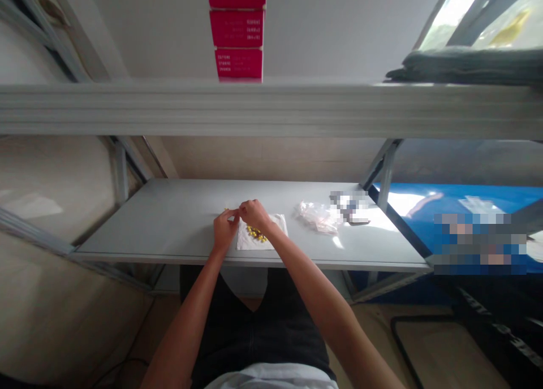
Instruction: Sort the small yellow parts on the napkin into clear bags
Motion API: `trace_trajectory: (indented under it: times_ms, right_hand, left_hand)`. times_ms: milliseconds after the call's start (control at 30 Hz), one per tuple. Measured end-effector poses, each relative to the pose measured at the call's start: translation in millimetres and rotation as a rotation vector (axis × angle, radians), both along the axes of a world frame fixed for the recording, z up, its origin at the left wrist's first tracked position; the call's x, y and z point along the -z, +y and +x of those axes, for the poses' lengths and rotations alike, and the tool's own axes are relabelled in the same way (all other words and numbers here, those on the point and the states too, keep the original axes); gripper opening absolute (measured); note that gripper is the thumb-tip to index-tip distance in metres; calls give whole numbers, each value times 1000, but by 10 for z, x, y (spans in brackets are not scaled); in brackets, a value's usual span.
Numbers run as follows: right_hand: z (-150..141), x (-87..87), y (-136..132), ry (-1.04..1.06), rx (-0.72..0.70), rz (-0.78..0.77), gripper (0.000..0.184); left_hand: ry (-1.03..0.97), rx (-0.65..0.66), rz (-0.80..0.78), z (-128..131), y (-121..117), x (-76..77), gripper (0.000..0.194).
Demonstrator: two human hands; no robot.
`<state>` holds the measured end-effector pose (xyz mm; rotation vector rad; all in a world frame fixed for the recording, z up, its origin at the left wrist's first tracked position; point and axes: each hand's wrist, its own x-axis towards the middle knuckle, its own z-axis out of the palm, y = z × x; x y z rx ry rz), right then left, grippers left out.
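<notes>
My left hand [224, 228] and my right hand [254, 214] meet above the left edge of a white cloth [276, 236] on the grey table. The fingers of both are closed in a pinch, fingertips close together. Whatever they hold between them is too small to name. Several small yellow pieces [258, 236], with darker parts among them, lie in a loose heap on the cloth, just below my right hand. A speck of yellow [226, 210] shows at the fingertips of my left hand; I cannot tell whether it is held.
Transparent plastic bags [318, 216] lie right of the cloth, beside a blurred-out patch [352, 207]. A thick shelf beam [271, 109] crosses above the table, with red boxes [237, 29] stacked on the shelf. Further right is a blue surface [418, 208].
</notes>
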<state>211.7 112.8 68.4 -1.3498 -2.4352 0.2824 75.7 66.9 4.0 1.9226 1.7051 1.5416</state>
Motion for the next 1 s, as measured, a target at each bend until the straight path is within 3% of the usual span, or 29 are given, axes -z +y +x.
trace_trajectory:
  times_ms: [500,767,1000]
  right_hand:
    - [-24,20,14,301,39,-69,21]
    - [5,132,70,453,30,-104,18]
    - [90,218,139,540,-134,-213,17]
  left_hand:
    - [-325,153,5,23,-48,-70,34]
    - [-395,41,-46,26,-7,-22,41]
    - [-461,95,-178,-32,12,3,48]
